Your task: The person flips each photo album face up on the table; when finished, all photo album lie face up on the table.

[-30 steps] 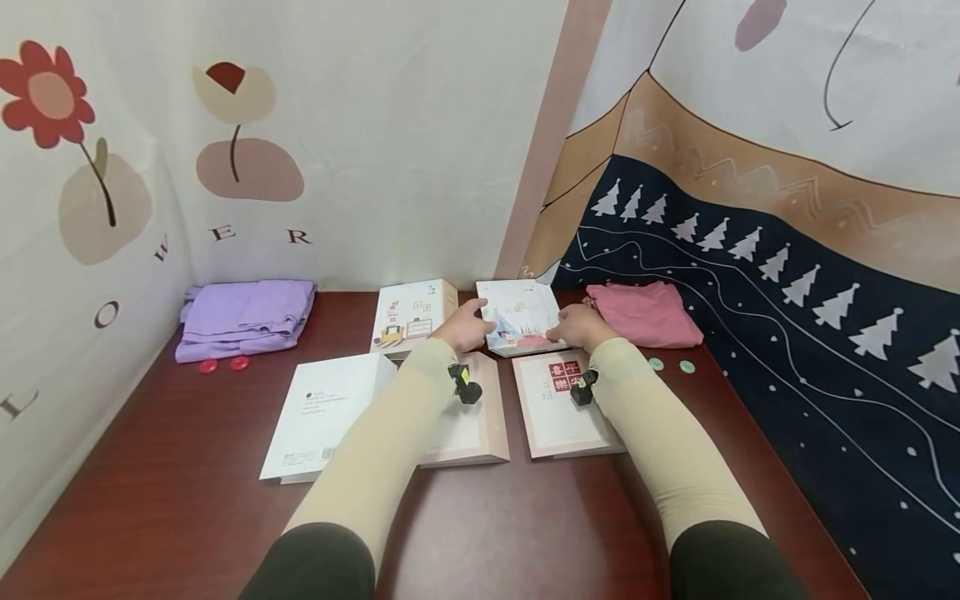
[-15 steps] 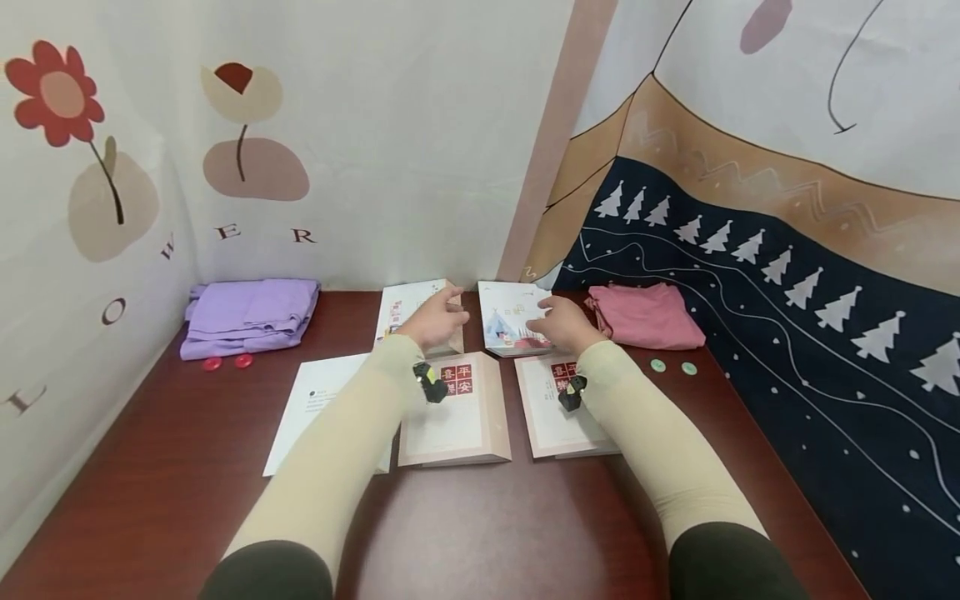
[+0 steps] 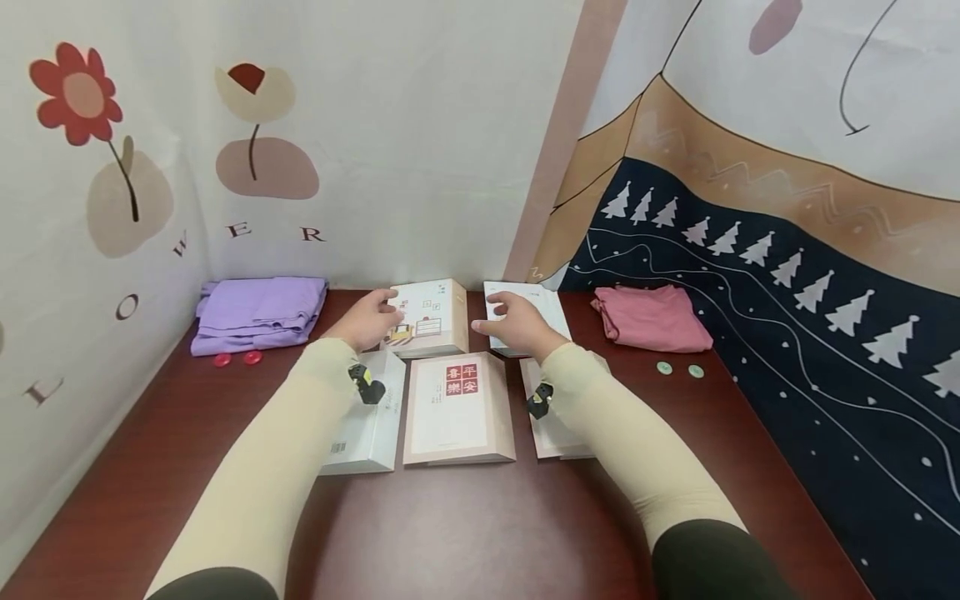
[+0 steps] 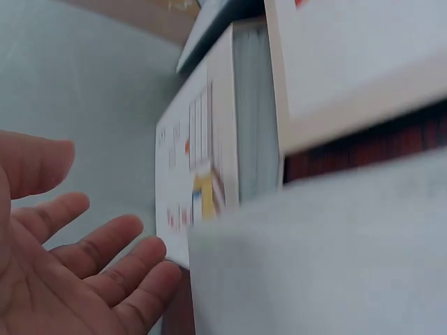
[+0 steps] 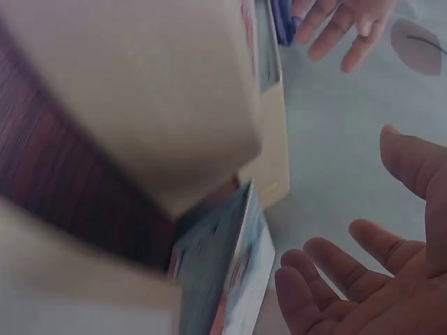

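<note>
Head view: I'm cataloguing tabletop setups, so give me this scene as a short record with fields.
Left hand: holds nothing, beside the back-left white illustrated book; contact unclear
Right hand: holds nothing, overlapping the back-right white rectangular book in view
Front row: three white-covered books
Left side: folded purple cloth, two round red discs
Right side: folded pink cloth, two round green discs
Table: reddish-brown

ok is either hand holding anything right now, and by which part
Nothing is held: the left hand and the right hand are both empty.
</note>
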`<state>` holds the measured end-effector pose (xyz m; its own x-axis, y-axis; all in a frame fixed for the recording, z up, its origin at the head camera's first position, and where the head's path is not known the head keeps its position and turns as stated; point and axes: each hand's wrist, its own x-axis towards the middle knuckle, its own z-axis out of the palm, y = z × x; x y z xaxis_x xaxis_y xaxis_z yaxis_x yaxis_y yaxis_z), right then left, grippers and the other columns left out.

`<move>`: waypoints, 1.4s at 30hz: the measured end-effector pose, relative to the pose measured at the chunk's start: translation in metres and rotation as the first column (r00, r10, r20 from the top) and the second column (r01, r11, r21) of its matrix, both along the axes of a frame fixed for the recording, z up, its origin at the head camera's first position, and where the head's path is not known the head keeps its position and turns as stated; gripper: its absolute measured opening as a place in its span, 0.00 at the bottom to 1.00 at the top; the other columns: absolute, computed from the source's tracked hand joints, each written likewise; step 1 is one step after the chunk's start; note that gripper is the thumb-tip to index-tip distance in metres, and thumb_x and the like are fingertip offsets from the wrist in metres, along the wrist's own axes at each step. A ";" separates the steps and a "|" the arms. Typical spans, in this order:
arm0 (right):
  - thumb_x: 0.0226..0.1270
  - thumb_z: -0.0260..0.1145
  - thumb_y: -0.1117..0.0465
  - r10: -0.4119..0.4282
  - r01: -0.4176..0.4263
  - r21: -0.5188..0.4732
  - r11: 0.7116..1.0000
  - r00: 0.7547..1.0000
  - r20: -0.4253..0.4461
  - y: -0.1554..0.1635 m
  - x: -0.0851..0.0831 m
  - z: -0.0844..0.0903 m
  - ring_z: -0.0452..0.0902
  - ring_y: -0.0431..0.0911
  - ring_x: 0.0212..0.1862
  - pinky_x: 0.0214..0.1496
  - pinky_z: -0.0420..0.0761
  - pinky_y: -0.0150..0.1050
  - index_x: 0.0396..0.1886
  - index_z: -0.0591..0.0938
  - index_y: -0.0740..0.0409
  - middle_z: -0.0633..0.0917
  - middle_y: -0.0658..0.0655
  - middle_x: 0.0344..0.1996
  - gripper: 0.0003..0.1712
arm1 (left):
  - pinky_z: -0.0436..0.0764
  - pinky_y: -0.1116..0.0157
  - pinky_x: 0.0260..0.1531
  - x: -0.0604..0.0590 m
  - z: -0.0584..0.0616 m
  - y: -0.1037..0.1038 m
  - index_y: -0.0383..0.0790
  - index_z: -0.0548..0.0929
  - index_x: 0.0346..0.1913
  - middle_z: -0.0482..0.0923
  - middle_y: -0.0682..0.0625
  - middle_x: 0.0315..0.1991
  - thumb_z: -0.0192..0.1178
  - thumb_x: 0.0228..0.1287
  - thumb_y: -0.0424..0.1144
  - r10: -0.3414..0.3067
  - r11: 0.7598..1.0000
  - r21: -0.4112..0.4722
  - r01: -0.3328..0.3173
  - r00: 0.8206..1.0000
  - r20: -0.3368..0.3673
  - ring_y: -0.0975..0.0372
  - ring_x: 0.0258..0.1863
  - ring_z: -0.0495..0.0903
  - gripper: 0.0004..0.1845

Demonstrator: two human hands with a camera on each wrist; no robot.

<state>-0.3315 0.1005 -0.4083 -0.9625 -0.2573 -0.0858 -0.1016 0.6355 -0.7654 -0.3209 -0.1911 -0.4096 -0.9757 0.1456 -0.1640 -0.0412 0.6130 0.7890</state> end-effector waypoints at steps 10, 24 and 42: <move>0.73 0.72 0.51 0.118 -0.117 -0.030 0.993 0.992 0.039 -0.044 -0.004 -0.006 0.75 0.58 0.71 0.71 0.77 0.54 0.80 0.68 0.55 0.78 0.67 0.70 0.41 | 0.71 0.44 0.71 -0.001 -0.008 -0.032 0.34 0.53 0.84 0.68 0.27 0.73 0.50 0.75 0.33 -0.069 0.991 -0.110 0.078 0.994 0.089 0.40 0.70 0.71 0.37; 0.71 0.73 0.51 0.141 -0.147 0.023 0.989 0.976 0.168 -0.061 -0.017 -0.013 0.53 0.58 0.84 0.84 0.56 0.55 0.85 0.60 0.48 0.57 0.57 0.85 0.49 | 0.81 0.60 0.56 -0.005 -0.009 -0.027 0.35 0.48 0.85 0.73 0.30 0.68 0.49 0.73 0.26 -0.064 0.996 0.076 0.049 0.975 0.214 0.53 0.53 0.80 0.41; 0.73 0.70 0.60 0.141 -0.155 0.044 0.987 0.964 0.227 -0.063 -0.027 -0.010 0.49 0.55 0.85 0.85 0.53 0.54 0.84 0.64 0.46 0.55 0.57 0.86 0.43 | 0.71 0.50 0.69 -0.026 -0.017 -0.020 0.36 0.49 0.85 0.58 0.32 0.78 0.50 0.70 0.29 -0.054 0.997 -0.032 0.064 0.970 0.237 0.46 0.66 0.68 0.42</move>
